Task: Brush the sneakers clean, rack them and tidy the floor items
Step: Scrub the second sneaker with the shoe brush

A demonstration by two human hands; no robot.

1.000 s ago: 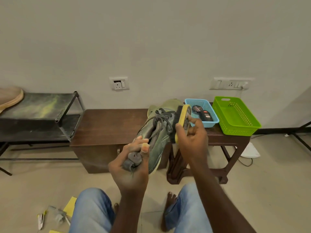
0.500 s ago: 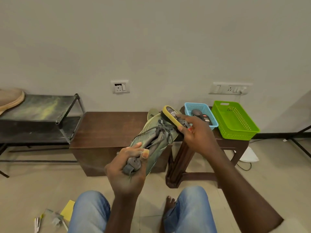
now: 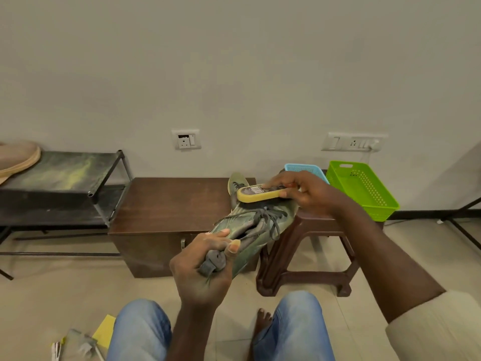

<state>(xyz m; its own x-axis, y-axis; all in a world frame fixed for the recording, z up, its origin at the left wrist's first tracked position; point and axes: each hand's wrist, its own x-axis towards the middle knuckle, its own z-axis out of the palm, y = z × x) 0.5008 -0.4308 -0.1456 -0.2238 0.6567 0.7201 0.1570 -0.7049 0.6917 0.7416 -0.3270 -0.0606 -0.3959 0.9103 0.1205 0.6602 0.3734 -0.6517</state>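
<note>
Green-grey lace-up sneaker [image 3: 251, 227] held up in front of a dark brown wooden surface [image 3: 177, 201], heel end clenched in left hand [image 3: 203, 267] fingers. Yellow-backed oblong brush [image 3: 256, 194] pressed bristles-down on its toe, grasped by right hand [image 3: 312, 191] fingers. Second matching sneaker [image 3: 236, 181] lying on the surface behind. Black metal shoe rack [image 3: 65, 173] at left, tan shoe [image 3: 18, 157] on top.

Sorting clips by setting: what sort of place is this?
Likely a room or entryway in a home: a shoe rack, a plastic stool, a wall socket, tiled floor.
</note>
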